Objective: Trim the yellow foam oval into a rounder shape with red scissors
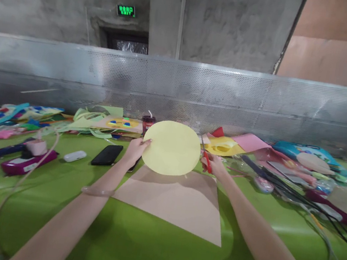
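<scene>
A pale yellow paper circle (172, 148) is held up in front of me, its face toward the camera. My left hand (135, 152) pinches its left edge between thumb and fingers. At its right edge, my right hand (215, 163) grips red-handled scissors (207, 162). Their blades point up and away, close beside the circle; whether they touch it I cannot tell. Below the circle, a large light brown paper sheet (174, 203) lies on the green tablecloth (146, 254).
Left are a black phone (107, 155), a white case (75, 156) and a purple power strip (28, 163). Behind stands a dark red cup (148, 122) with a straw. Coloured paper (251, 143) and black cables (286, 189) lie at right. A perforated metal panel (181, 82) runs along the back.
</scene>
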Action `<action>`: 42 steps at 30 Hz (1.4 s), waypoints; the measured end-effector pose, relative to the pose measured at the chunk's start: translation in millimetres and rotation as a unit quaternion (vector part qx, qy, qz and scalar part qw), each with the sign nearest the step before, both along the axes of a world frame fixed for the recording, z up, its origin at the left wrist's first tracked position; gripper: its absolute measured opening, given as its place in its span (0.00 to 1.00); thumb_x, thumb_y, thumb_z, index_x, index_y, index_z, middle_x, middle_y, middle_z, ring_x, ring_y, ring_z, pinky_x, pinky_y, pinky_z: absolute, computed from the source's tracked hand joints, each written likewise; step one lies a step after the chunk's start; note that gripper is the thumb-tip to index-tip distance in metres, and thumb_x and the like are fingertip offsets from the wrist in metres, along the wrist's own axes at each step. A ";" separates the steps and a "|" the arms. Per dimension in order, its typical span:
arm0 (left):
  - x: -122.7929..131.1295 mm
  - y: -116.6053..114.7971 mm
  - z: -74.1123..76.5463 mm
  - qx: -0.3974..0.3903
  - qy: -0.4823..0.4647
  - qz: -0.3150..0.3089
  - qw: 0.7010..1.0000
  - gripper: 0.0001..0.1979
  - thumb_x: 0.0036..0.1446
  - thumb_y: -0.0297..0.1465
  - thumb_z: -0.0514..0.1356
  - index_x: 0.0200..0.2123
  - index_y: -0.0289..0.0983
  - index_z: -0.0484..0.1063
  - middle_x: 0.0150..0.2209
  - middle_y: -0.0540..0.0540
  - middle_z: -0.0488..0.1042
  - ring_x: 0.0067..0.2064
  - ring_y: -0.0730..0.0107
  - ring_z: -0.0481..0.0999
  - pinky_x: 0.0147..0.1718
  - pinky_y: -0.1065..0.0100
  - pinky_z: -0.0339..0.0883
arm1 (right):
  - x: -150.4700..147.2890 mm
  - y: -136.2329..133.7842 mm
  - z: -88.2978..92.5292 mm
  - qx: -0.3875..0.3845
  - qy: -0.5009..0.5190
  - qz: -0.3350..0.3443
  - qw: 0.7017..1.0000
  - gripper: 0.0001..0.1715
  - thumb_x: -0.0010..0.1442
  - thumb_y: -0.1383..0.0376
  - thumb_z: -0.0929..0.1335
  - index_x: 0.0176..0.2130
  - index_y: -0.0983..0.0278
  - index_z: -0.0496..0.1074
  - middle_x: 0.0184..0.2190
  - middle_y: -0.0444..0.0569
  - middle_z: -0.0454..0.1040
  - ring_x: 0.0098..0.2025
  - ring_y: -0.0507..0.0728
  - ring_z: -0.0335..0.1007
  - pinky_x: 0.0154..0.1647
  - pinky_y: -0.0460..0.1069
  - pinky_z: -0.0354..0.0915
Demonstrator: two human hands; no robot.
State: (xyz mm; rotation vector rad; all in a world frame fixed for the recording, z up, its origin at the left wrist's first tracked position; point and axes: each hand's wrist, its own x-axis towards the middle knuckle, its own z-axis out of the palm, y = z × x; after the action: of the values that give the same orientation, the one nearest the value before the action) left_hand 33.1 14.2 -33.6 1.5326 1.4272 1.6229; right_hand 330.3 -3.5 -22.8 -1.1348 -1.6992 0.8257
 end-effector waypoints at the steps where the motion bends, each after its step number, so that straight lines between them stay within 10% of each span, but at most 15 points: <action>1: -0.1 -0.1 0.0 -0.001 -0.002 -0.001 1.000 0.18 0.41 0.44 0.59 0.23 0.31 0.71 0.24 0.43 0.74 0.26 0.65 0.72 0.21 0.71 0.61 | 1.3 -0.3 0.2 0.004 -0.010 0.007 1.000 0.06 0.45 0.66 0.63 0.20 0.64 0.60 0.15 0.41 0.61 0.17 0.48 0.58 0.18 0.44 0.62; 42: -3.2 5.8 -3.7 -0.019 -0.010 -0.026 0.999 0.18 0.41 0.42 0.60 0.26 0.30 0.74 0.27 0.41 0.76 0.26 0.64 0.73 0.22 0.70 0.64 | 6.2 -0.3 3.5 0.002 -0.096 0.004 0.995 0.06 0.44 0.66 0.62 0.19 0.65 0.62 0.13 0.41 0.62 0.16 0.48 0.58 0.17 0.44 0.59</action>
State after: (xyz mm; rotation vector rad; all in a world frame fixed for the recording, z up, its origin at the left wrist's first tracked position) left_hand 30.0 20.0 -37.3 1.5142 1.3890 1.5674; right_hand 336.5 -3.8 -19.3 -1.2381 -1.8631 0.7372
